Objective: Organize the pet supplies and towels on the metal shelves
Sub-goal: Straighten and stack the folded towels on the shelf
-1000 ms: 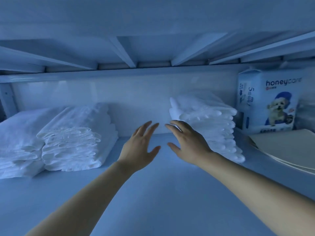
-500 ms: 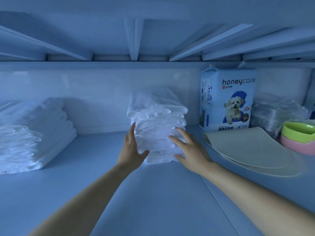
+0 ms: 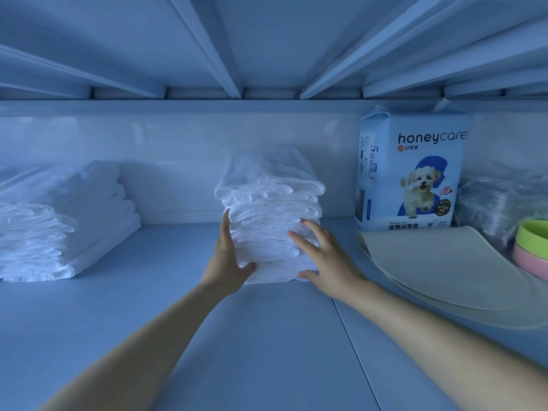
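Looking down from the head cam, the person is bracing a stack of folded white towels (image 3: pixel 271 215) between both hands on the metal shelf (image 3: pixel 267 336). That stack is sitting roughly mid-shelf, toward the back wall. The left hand (image 3: pixel 226 259) is pressing flat against the stack's left side, fingers (image 3: pixel 226 229) together and pointing up, thumb hooking across the front near the bottom. The right hand (image 3: pixel 327 259) is resting on the front right corner, fingers (image 3: pixel 299 237) spread apart over the folds, thumb down at the base, so neither hand is actually closing around anything.

Off to the left, well apart, another pile of towels (image 3: pixel 62 221) is lying lower and wider. On the right, a honeycare pet pad pack (image 3: pixel 412 170) is standing upright against the back wall, with beige mats (image 3: pixel 444 271) lying flat in front of it. A clear plastic bundle (image 3: pixel 498 203) is sitting beside the pack, and a green bowl is nesting in a pink one, the stacked bowls (image 3: pixel 533 247) at the far right edge.
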